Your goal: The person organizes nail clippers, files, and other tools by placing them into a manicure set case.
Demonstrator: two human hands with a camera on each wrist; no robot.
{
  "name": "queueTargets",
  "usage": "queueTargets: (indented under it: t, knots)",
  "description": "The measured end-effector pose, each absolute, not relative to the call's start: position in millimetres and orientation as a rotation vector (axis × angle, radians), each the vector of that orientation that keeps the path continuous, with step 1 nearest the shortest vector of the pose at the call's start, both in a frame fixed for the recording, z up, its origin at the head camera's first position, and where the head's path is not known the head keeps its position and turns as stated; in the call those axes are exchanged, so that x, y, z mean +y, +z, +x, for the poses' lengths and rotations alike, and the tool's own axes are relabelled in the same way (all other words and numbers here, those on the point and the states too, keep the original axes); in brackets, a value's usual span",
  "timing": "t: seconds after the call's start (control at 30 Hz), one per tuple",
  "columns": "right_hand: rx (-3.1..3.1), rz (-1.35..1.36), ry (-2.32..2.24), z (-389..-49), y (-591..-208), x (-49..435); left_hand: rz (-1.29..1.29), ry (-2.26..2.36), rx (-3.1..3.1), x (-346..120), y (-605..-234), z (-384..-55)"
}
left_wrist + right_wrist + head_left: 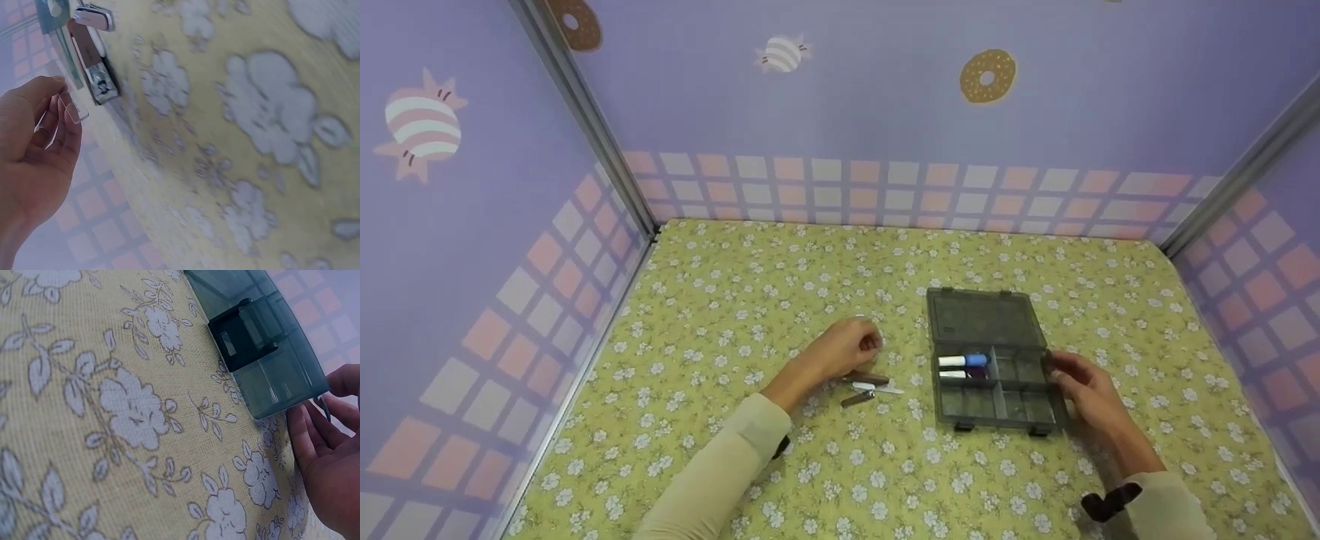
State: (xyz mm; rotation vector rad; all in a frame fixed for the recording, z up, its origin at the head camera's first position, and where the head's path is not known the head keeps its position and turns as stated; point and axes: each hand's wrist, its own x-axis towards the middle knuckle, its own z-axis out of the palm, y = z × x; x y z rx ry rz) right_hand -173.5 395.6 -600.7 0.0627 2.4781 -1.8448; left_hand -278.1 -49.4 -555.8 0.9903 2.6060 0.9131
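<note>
My left hand pinches a small clear flat strip with printing on it between thumb and fingers, above the cloth. Close beside that hand lie a long brown piece with a shiny metal end, a slim white tool and a small nail clipper with a brown lever. My right hand grips the right side wall of a dark translucent compartment box, thumb at the rim and fingers outside. The box stands with its lid laid back. In its upper left compartment lie a white-and-blue bottle and a white-and-dark-purple one.
A yellow floral cloth covers the table. Purple patterned walls rise at the back and both sides, joined by metal corner posts. Black latches stick out from the box's near edge.
</note>
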Motion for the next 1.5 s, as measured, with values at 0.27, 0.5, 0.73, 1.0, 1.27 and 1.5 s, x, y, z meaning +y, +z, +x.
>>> queueTargets:
  t: [0.27, 0.5, 0.73, 1.0, 1.27, 1.5]
  knots:
    - [2.476, 0.055, -1.864, -173.0, -604.2, 396.3, 1.117, 0.991, 2.523, -20.5, -541.8, -268.8]
    - [2.490, 0.066, -1.856, -173.0, -603.1, 396.2, 1.177, 1.060, 2.446, 6.0, -530.9, -262.0]
    - [2.500, 0.045, -1.873, -172.3, -603.4, 394.7, 1.246, 1.096, 2.389, 37.5, -528.5, -251.2]
    - [2.455, 0.055, -1.902, -173.8, -602.8, 393.4, 1.291, 1.086, 2.378, 62.0, -534.2, -244.3]
    - [2.473, 0.048, -1.887, -173.9, -602.1, 394.7, 1.331, 1.003, 2.365, 78.1, -545.0, -238.2]
    - [2.478, 0.020, -1.883, -172.4, -603.0, 395.8, 1.356, 0.996, 2.358, 85.1, -553.2, -232.0]
